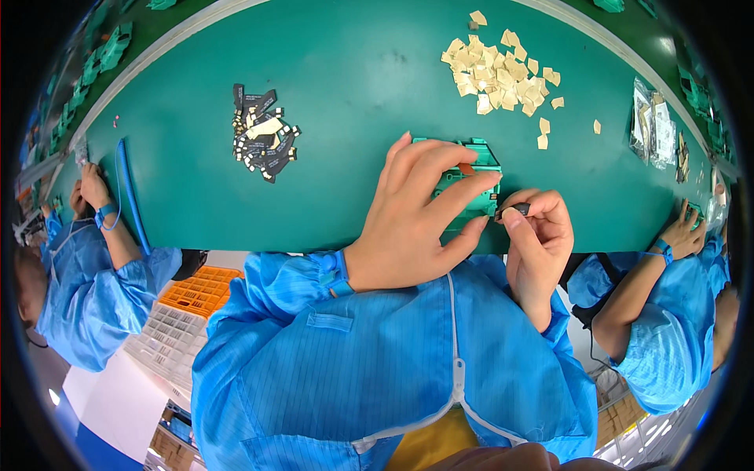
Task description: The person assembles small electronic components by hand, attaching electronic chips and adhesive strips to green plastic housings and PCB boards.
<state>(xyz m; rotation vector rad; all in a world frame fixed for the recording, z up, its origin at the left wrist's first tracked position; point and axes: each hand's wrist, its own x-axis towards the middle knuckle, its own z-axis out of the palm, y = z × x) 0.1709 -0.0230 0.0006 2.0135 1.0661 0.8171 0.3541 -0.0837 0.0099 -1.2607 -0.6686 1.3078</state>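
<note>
My left hand [428,208] lies over a green plastic housing [479,202] near the front edge of the bench, its fingers curled round the part and holding it. A small orange-red piece [466,169] shows on the housing beside a fingertip. Between thumb and index finger, my right hand [540,239] pinches a small black strip [520,209] at the housing's right side. One end of that strip is at the housing's lower right edge; whether it is fixed there is hidden by my fingertips.
A pile of black flex strips [267,135] lies left of centre on the green bench [345,86]. Cream paper pieces [503,74] are scattered at the far right, near clear plastic bags [653,129]. Co-workers [102,282] in blue sit on both sides. An orange crate [200,290] stands below left.
</note>
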